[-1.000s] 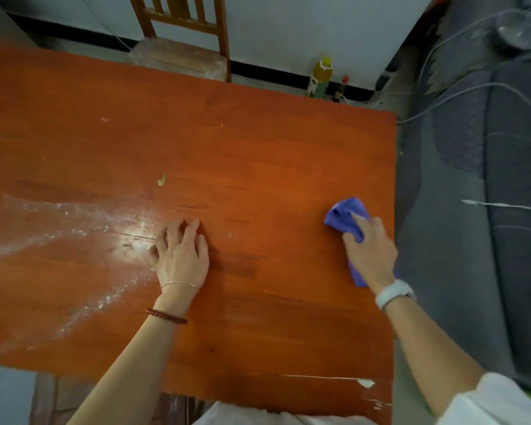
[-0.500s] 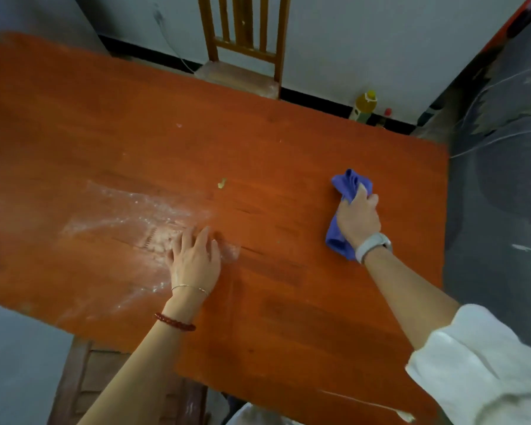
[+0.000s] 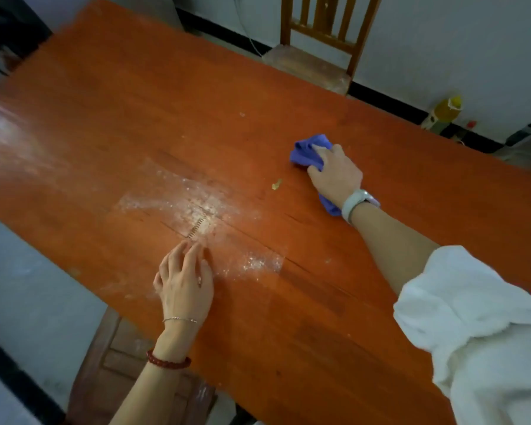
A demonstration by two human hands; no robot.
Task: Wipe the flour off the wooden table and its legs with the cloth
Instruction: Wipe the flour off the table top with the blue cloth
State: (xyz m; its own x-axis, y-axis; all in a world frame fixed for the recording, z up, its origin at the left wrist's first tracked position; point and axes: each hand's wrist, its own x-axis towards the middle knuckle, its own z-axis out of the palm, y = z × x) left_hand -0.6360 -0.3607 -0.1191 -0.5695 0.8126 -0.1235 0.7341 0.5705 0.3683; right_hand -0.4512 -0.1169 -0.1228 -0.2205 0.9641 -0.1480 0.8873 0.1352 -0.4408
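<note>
An orange-brown wooden table [image 3: 135, 96] fills the view. White flour [image 3: 196, 207] is smeared across its middle, with a smaller patch [image 3: 255, 263] nearer me. My right hand [image 3: 334, 173] presses a crumpled blue cloth [image 3: 308, 148] onto the tabletop, to the right of the flour and apart from it. My left hand [image 3: 183, 280] rests flat on the table at the near edge of the flour, fingers together, holding nothing. A small yellowish crumb [image 3: 276, 184] lies just left of the cloth hand.
A wooden chair [image 3: 319, 47] stands at the table's far side against a white wall. A yellow bottle [image 3: 443, 113] sits on the floor by the wall. A dark wooden stool or frame [image 3: 114, 372] shows below the table's near edge.
My right hand has slid the blue cloth leftward across the table toward the flour. My head has turned left, showing more flour. The left hand has stayed planted.
</note>
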